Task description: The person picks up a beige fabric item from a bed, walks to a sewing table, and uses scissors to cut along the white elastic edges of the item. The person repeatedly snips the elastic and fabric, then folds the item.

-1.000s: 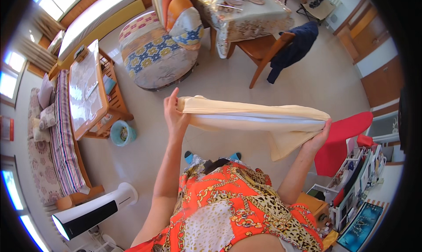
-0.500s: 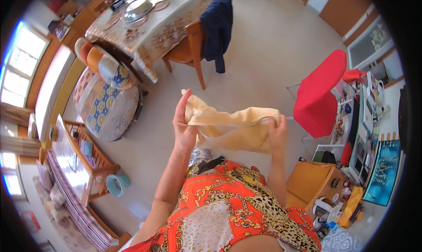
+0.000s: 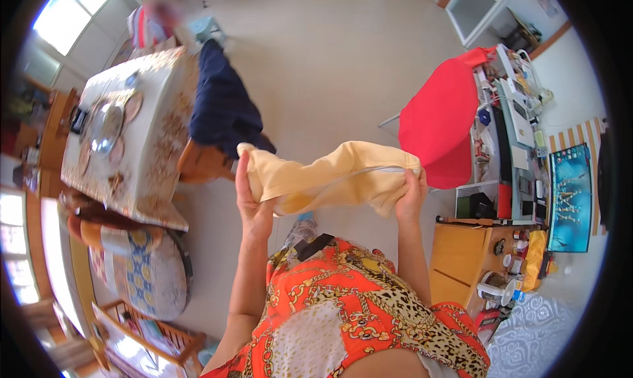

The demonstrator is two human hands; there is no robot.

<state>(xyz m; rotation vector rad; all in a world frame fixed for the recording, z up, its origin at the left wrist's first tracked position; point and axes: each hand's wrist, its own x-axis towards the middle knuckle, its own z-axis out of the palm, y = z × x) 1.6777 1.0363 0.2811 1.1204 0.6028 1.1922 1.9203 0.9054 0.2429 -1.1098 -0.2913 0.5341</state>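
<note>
Stretched between my hands in front of my body is a pale yellow zippered cloth cover (image 3: 330, 173). A light zipper strip runs along its upper right part, and the cloth sags in folds in the middle. My left hand (image 3: 256, 203) grips the left end, thumb up along the cloth's edge; its other fingers are partly hidden behind the fabric. At the right end, my right hand (image 3: 411, 196) pinches the corner by the zipper. Below the cover show my red patterned clothing and one foot.
A red-covered chair (image 3: 438, 121) stands to the right, before a cluttered desk and a lit monitor (image 3: 569, 196). To the left are a cloth-covered table (image 3: 148, 121), a chair draped with a dark blue jacket (image 3: 224, 107), and a round patterned seat (image 3: 148, 272). A blurred person (image 3: 155, 22) is at the far left.
My view has turned to the right and I have moved forward across the floor. Both hands keep hold of the cover, which is now spread with its zipper showing more.
</note>
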